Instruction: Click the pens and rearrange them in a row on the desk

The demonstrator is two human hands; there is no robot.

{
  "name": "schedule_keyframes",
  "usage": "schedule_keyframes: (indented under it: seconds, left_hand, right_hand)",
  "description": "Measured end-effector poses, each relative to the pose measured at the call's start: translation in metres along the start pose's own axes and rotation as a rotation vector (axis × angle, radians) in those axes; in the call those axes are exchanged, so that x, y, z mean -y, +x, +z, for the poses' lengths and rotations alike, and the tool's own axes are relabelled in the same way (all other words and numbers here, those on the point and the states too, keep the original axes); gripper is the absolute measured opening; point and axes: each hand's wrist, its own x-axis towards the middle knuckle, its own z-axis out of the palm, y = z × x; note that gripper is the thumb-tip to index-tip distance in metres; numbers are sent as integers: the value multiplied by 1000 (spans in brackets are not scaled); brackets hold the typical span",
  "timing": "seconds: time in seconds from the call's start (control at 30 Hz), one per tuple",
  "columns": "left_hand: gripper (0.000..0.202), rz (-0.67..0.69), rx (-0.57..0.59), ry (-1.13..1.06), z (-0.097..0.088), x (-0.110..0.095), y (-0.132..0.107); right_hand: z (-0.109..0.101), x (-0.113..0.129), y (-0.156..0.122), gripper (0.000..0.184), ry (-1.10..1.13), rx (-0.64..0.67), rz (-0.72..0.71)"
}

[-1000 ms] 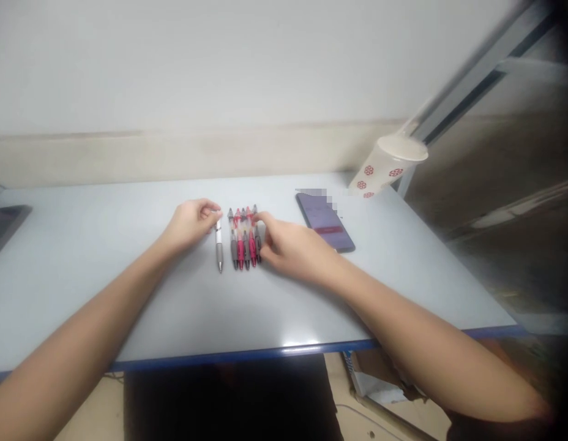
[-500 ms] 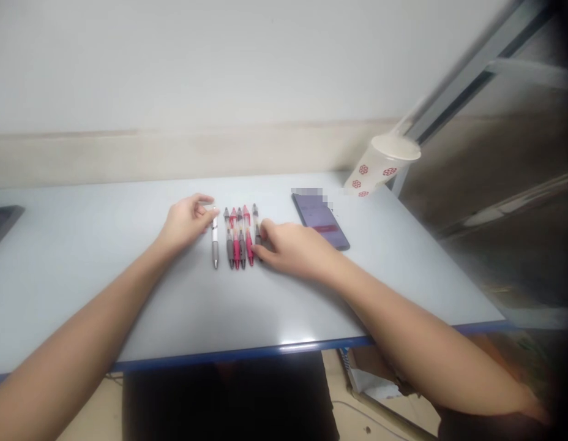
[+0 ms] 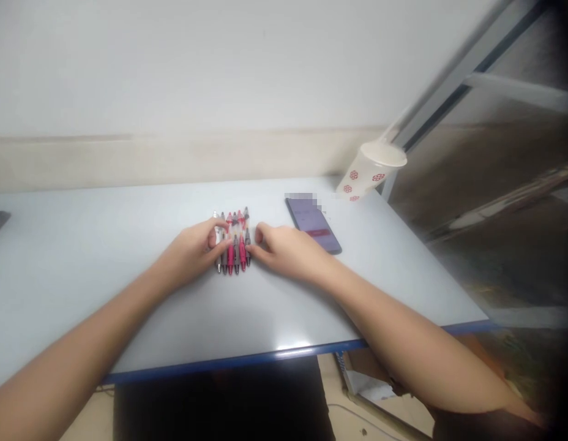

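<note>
Six retractable pens (image 3: 232, 245) lie side by side on a light grey table (image 3: 91, 263) w/ blue front edge, approx. mid-table, tips toward the person. They are packed tight, almost no gaps. Left end is one white-and-grey pen, the others alternate dark grey and red, w/ clear upper barrels and darker grips.

Left hand (image 3: 190, 252) is over the left part of the row, its fingers (image 3: 222, 243) curled across the pens and covering their middle. The grip is narrow, but I cannot tell if it really holds them. Right hand (image 3: 286, 250) is at the right end, palm down, grip loose and fingers (image 3: 261, 236) just beside the last pen.

Right of the pens, near but apart, is a smartphone (image 3: 314, 226) w/ lit screen. A white cup (image 3: 369, 171) w/ red flowers sits tilted at far right corner.
</note>
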Motion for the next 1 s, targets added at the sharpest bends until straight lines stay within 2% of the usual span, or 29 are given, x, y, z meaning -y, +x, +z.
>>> schedule_keyframes:
  seconds: [0.17, 0.27, 0.4, 0.47, 0.57, 0.63, 0.73, 0.8, 1.0]
  left_hand:
    - [23, 142, -16, 36, 0, 1, -1]
    - [23, 159, -31, 41, 0, 3, 0]
    - [22, 177, -11, 62, -3, 3, -1]
    - [21, 165, 2, 62, -5, 1, -2]
    - [19, 166, 92, 78, -8, -4, -5]
    - [21, 216, 147, 115, -8, -7, -6]
    - [22, 277, 177, 168, -7, -8, -6]
    - [22, 295, 193, 186, -6, -7, -6]
    - [25, 288, 197, 209, -7, -6, -6]
  right_hand:
    - [7, 5, 1, 19, 96, -18, -81]
    - [12, 6, 1, 16, 184, -32, -124]
    - [15, 9, -1, 13, 170, -23, -116]
    - [16, 10, -2, 22, 165, -25, -100]
    - [17, 11, -3, 38, 185, -34, -120]
    - [17, 12, -2, 31, 179, -45, -141]
    - [16, 13, -2, 13, 135, -74, -130]
    - [15, 14, -2, 7, 116, -81, -130]
    - [15, 11, -3, 11, 147, -86, -153]
